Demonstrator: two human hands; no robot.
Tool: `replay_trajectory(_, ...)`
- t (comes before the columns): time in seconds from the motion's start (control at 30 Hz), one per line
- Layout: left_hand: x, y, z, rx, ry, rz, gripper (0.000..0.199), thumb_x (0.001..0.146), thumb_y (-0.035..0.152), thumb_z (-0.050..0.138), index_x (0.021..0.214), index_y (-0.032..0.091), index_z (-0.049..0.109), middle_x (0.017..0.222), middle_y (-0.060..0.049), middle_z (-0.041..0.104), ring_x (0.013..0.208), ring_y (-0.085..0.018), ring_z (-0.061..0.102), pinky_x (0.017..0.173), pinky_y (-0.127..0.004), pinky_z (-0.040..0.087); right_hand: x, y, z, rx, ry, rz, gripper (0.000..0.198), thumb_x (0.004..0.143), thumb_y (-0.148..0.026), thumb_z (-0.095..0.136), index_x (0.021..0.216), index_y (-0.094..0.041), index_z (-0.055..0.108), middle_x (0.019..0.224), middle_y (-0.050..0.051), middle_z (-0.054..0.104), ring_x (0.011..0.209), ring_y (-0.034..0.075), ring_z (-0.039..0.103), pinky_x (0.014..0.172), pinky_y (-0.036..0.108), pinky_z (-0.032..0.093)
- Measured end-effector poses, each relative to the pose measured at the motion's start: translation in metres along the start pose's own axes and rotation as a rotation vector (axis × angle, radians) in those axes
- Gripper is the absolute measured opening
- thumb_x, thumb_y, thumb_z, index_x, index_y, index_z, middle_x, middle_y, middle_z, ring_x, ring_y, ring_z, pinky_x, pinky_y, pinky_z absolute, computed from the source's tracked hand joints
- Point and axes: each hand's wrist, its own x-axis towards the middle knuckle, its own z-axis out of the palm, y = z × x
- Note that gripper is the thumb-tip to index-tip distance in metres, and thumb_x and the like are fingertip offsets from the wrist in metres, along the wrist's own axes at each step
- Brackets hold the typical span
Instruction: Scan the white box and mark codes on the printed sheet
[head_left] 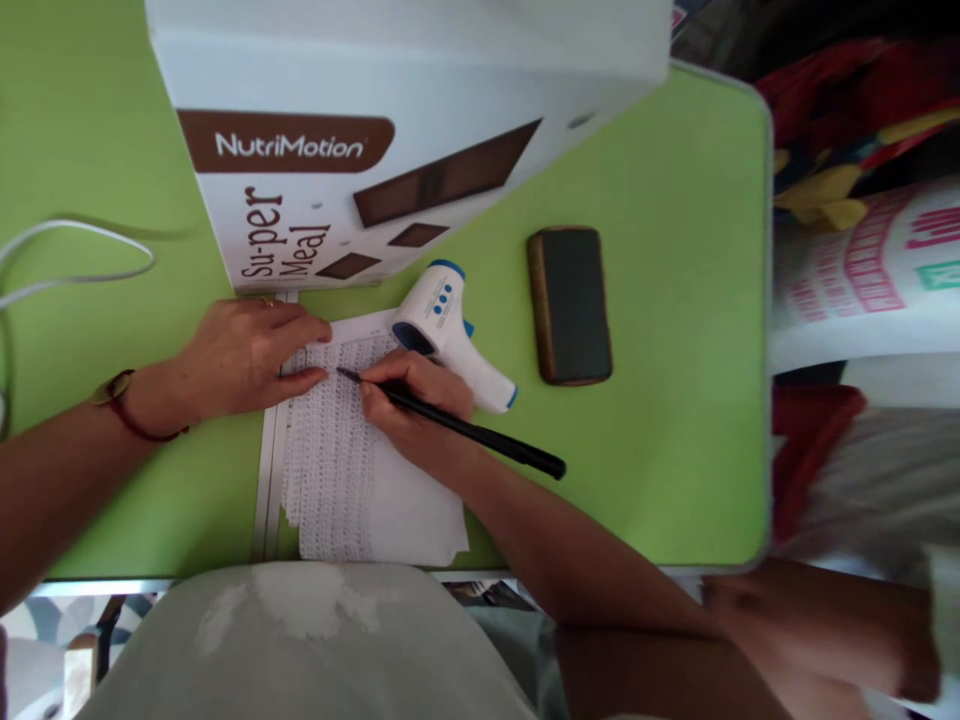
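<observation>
My right hand (pixel 416 400) grips a black pen (pixel 480 432), its tip down on the top sheet of a small stack of paper (pixel 405 510) covered with dense rows of small writing. The right part of the sheet is blank. My left hand (pixel 251 355) lies on the left edge of the paper, thumb and fingers stretched out and apart, with nothing in it. Just beyond my right hand, a white and blue infrared thermometer (pixel 457 350) lies on its side, touching or very close to the knuckles.
A big white NutriMotion box (pixel 420 90) stands behind the paper on the green table (pixel 675 300). To the right lies a dark-topped rectangular block with brown sides (pixel 574 305). A white cable (pixel 75 225) curls at left. Bags (pixel 885 270) sit beyond the table's right edge.
</observation>
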Motion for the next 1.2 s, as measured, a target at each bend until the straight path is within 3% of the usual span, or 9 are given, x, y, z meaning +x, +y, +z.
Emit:
replay_trajectory(0.3,0.001,0.0,-0.0029,0.01,-0.009,-0.001,0.032,0.102,0.041,0.051,0.106,0.015,0.069,0.09,-0.005,0.075,0.07,-0.018,0.067,0.061,-0.03,0.044,0.0001,-0.0001,0.0008,-0.024,-0.002,0.012,0.017,0.076,-0.008,0.058,0.073,-0.025,0.059,0.058,-0.008,0.06,0.049,0.009,0.054,0.049,0.023,0.044)
replay_trajectory(0.6,0.001,-0.0001,-0.005,0.035,-0.138,-0.056,0.032,0.102,0.043,0.051,0.112,0.018,0.069,0.096,-0.006,0.077,0.076,-0.02,0.07,0.065,-0.031,0.046,0.0021,-0.0024,-0.0024,-0.047,-0.018,0.094,0.014,0.075,-0.012,0.058,0.071,-0.025,0.058,0.056,-0.007,0.061,0.047,0.01,0.054,0.047,0.023,0.045)
replay_trajectory(1.2,0.0009,-0.0003,-0.0056,0.025,-0.128,-0.054,0.032,0.102,0.042,0.051,0.111,0.018,0.069,0.091,-0.005,0.075,0.073,-0.018,0.068,0.065,-0.03,0.044,0.0005,0.0016,-0.0029,-0.062,-0.026,0.06,0.017,0.074,-0.009,0.057,0.072,-0.026,0.056,0.059,-0.007,0.059,0.052,0.011,0.054,0.053,0.025,0.046)
